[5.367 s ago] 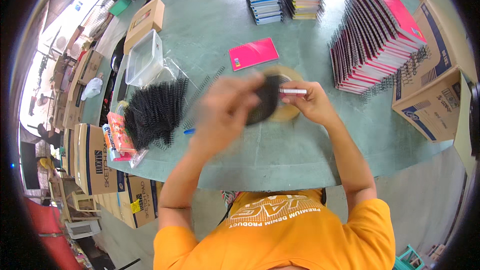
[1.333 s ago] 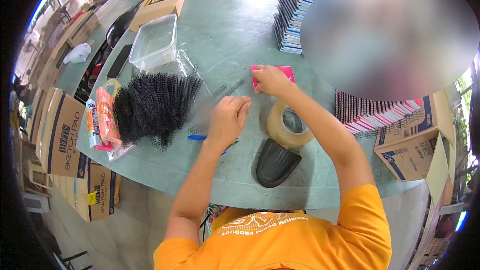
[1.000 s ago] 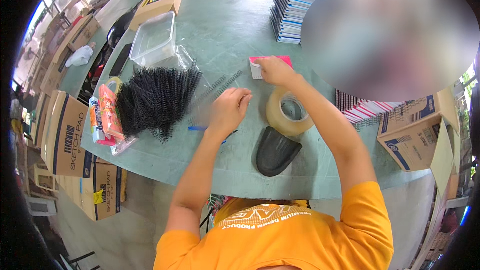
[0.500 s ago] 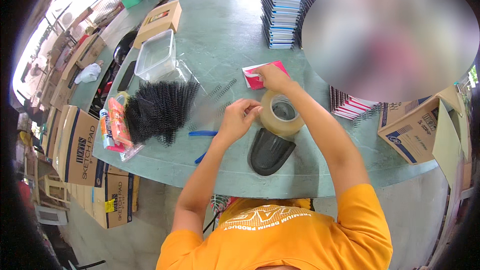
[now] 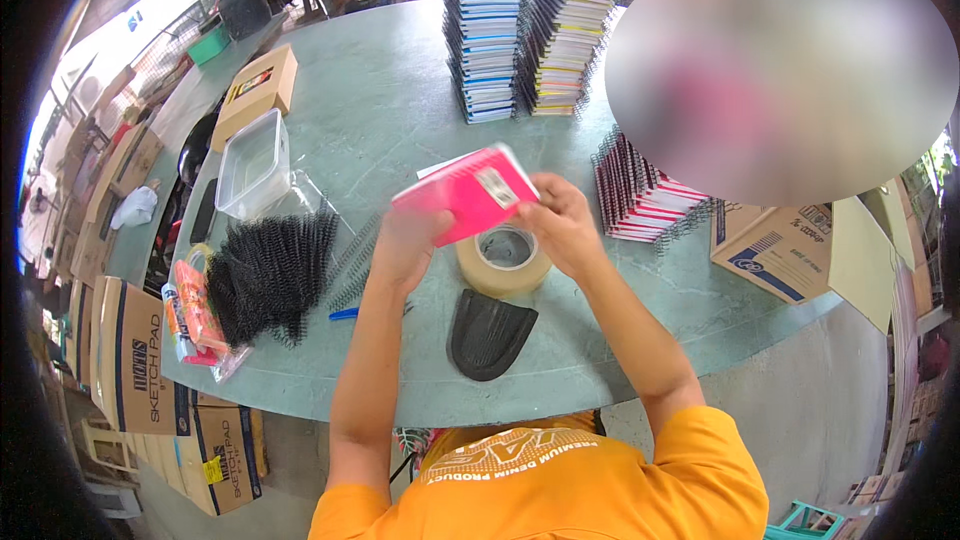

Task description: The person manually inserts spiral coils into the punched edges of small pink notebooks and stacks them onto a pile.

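The pink notebook is gripped by both hands, left and right, above the tape roll on the bench.

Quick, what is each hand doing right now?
Left hand: holding the pink notebook.
Right hand: holding the same notebook's other end.

A bright pink cover with a small pale label is shown on the notebook. The tape roll is tan, and the flat pad near it is black with a fine ribbed pattern. The table is finished in pale, mottled green. The pile of spiral coils at the left is black, and a blue pen is noted beside it. The shirt is orange, printed in white.
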`<action>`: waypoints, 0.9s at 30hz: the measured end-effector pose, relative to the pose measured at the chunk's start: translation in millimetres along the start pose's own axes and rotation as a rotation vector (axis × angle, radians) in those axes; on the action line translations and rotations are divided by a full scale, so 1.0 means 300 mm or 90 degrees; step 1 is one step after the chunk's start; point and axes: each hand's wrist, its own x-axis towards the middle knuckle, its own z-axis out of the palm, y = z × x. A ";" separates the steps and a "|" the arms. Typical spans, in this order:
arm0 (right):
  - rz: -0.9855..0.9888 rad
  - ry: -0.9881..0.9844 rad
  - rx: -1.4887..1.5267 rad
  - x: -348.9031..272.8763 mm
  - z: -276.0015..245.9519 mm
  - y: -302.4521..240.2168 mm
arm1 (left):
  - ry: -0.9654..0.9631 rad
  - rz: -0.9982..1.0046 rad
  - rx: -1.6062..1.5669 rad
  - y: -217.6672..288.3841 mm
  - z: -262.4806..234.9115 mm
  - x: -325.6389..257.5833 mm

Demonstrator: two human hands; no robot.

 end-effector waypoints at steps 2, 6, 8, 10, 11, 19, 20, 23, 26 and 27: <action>-0.079 0.029 -0.179 -0.066 -0.113 -0.037 | -0.029 -0.023 0.242 -0.002 0.061 0.008; -0.447 0.058 -0.856 -0.087 0.053 -0.191 | -0.061 -0.041 0.374 -0.122 0.088 -0.042; -0.340 -0.063 -0.919 -0.086 0.055 -0.120 | -0.056 -0.018 0.383 -0.145 0.089 -0.038; -0.287 -0.084 -0.981 -0.072 0.053 -0.069 | -0.079 0.128 0.595 -0.104 0.057 -0.058; -0.271 -0.087 -0.968 -0.058 0.062 -0.070 | -0.085 0.209 0.700 -0.072 0.032 -0.063; -0.069 -0.039 -0.929 -0.003 0.106 -0.089 | 0.080 0.214 1.086 -0.007 -0.266 -0.157; -0.074 -0.048 -0.918 -0.001 0.103 -0.090 | 0.114 0.255 1.062 0.007 -0.243 -0.145; -0.088 -0.072 -0.894 0.000 0.096 -0.096 | 0.082 0.297 1.089 0.032 -0.224 -0.136; -0.086 -0.085 -0.884 -0.006 0.104 -0.106 | 0.136 0.290 1.070 0.050 -0.194 -0.125; -0.081 -0.085 -0.875 -0.007 0.105 -0.106 | 0.176 0.286 1.050 0.059 -0.177 -0.117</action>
